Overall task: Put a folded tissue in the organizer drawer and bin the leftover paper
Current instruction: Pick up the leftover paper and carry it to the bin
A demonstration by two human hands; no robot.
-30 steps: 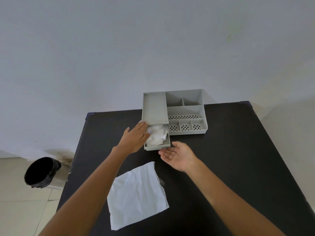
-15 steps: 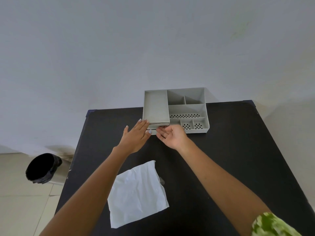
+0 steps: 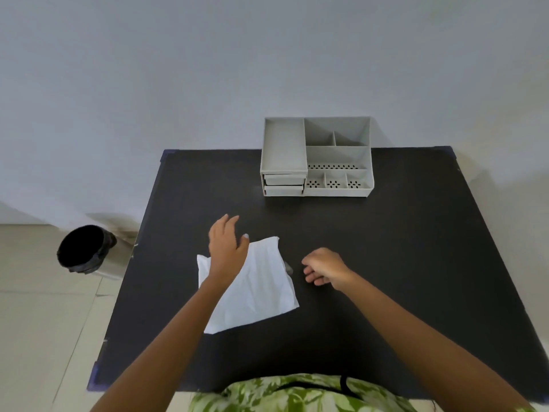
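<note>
Table (image 3: 386, 263): black, set against a pale wall.
Organizer (image 3: 317, 157): grey, at the far edge of the table, by the wall, with open boxes on top.
Drawers (image 3: 284, 185): two, on the front left of the organizer, both pushed in.
Tissue: not in sight; cannot tell if inside a drawer.
Paper (image 3: 252, 288): white, a bit creased, lying flat on the table near the front, well apart from the organizer.
Left hand (image 3: 227, 246): over the far left corner of the paper, palm down, fingers loose and a little spread, holding nothing. Touching the paper or just above it, cannot tell.
Right hand (image 3: 323, 266): just right of the paper, not touching it, fingers curled in loosely, nothing seen in it.
Bin (image 3: 86, 248): on the floor left of the table, black bag inside, mouth open and dark.
Shirt (image 3: 297, 395): green and white, at the bottom edge.
</note>
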